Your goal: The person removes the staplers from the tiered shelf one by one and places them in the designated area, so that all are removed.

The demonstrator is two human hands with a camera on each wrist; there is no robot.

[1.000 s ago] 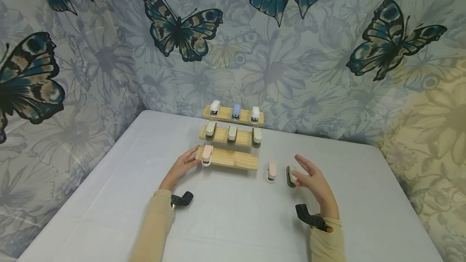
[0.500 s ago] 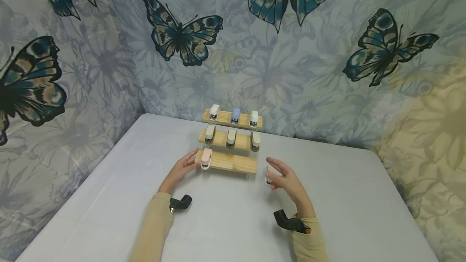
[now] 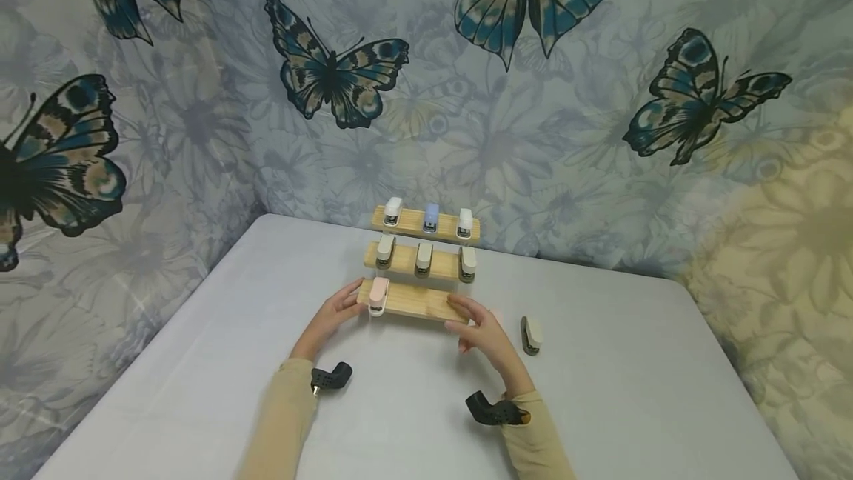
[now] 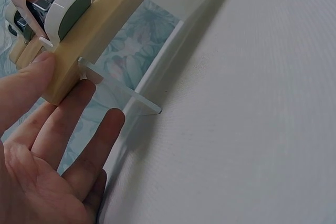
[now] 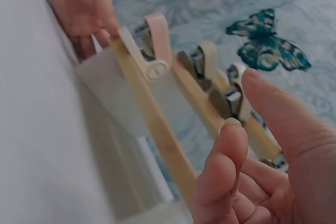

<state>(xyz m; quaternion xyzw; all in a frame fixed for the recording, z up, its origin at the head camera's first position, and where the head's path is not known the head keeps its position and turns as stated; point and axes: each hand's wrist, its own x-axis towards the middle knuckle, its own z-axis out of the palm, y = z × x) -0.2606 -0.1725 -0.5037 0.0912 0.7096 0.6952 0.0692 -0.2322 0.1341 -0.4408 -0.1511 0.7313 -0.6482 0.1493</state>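
A three-tier stand with wooden shelves and clear supports holds several mini staplers. My left hand pinches the left end of the lowest shelf; in the left wrist view its thumb lies against the wood with a finger underneath. Close to that end sits a pink stapler. At the shelf's right end is my right hand, thumb and fingers apart, holding nothing. In the right wrist view the fingers are loosely bent in front of the shelf; whether they touch it I cannot tell.
A beige stapler lies on the white table, right of my right hand. Another pink stapler is mostly hidden behind that hand. The middle shelf and top shelf carry staplers. A butterfly-patterned backdrop stands behind.
My right hand has moved left, from beside the beige stapler, past the loose pink one, to the lowest shelf's right end. My left hand stays at the shelf. The head view has tilted slightly.
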